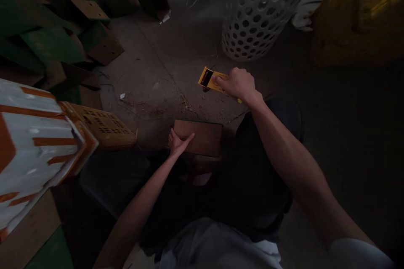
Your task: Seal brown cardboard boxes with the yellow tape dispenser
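A flat brown board (202, 136) is seen low in the middle of the concrete floor (164, 63), just in front of the person's dark trousers (252, 185). The left hand (179, 142) is laid open on the board's near left corner, with the fingers spread and the thumb pointing along its top face; nothing is gripped by it. The right hand (238, 84) is closed into a fist around a yellow tool (212, 80), which is held above the floor beyond the board's far right corner. The tool's dark-windowed end sticks out to the left of the knuckles. What kind of tool it is cannot be told.

A white perforated basket (255, 12) stands on the floor beyond the right hand, well apart from it. Green and brown cartons (63, 29) are piled along the floor's far left edge. A white and orange stack (31, 143) is seen at the near left, and a perforated brown piece (105, 128) lies against it, near the left hand.
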